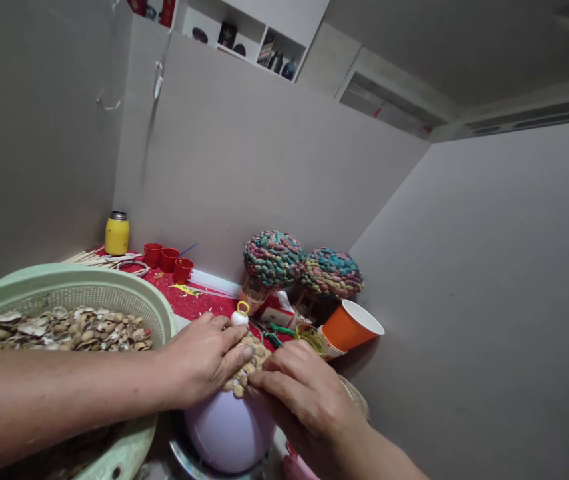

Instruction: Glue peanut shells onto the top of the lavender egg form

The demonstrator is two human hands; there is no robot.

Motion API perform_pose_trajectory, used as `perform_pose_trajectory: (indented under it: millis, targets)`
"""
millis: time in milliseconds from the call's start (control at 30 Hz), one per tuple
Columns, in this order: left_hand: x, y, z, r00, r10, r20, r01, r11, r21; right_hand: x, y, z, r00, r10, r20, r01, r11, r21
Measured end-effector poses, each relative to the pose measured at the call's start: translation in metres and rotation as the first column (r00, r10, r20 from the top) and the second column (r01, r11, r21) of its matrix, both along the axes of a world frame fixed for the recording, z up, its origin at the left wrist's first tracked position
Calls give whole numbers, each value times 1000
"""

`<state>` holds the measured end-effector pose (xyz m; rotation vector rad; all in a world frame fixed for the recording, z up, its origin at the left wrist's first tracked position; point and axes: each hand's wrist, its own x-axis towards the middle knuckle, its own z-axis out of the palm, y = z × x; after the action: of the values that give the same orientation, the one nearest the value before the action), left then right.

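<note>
A lilac ball (232, 427), smooth like a balloon, sits low in the middle, its upper part covered with tan peanut shells (241, 381). A white knob with a yellow ring (240, 316) shows at the top of the shell patch. My left hand (209, 360) lies over the left side of the shells, fingers stretched out and thumb pressed on them. At the right edge of the patch, my right hand (304, 387) has its fingers pinched together against the shells. What sits between those fingertips is hidden.
A green colander (164, 303) of shell halves (84, 330) stands left. Behind are red cups (169, 260), a yellow bottle (116, 235), two colourful shell-covered balls (274, 259), green-handled pliers (274, 335) and an orange paper cup (347, 327). Grey walls close in the back and right.
</note>
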<state>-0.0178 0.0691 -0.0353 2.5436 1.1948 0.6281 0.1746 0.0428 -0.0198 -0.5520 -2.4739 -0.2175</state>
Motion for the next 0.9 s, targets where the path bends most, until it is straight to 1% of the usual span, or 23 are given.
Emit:
perform_pose_trajectory:
  millis: [100,233,367,533,633,733,900]
  targets:
    - [0,0,0,1000,-9,-1,9,1000,7,1,1,0,1000,19,1,-19,1000,-18]
    - [1,1,0,1000,10,-18,-10,1000,2,2,3,1,1000,28,-10,-28,999,-35]
    - [1,1,0,1000,-2,-16,2,1000,-10,1,4,1,1000,-14,4,14,999,-39]
    - [1,1,0,1000,-11,-15,11,1000,-3,-2,1,-1,999,-46,5,46,999,-7]
    - [1,1,1,1000,-8,-16,8,1000,2,-1,-1,-4,998,-57,7,57,997,-48]
    - [1,1,0,1000,-4,-19,4,1000,-3,2,0,-5,999,-51,5,52,994,-100]
    - [1,2,-2,1000,-3,-1,3,1000,-3,10,-2,-5,998,-3,-59,-3,995,-101]
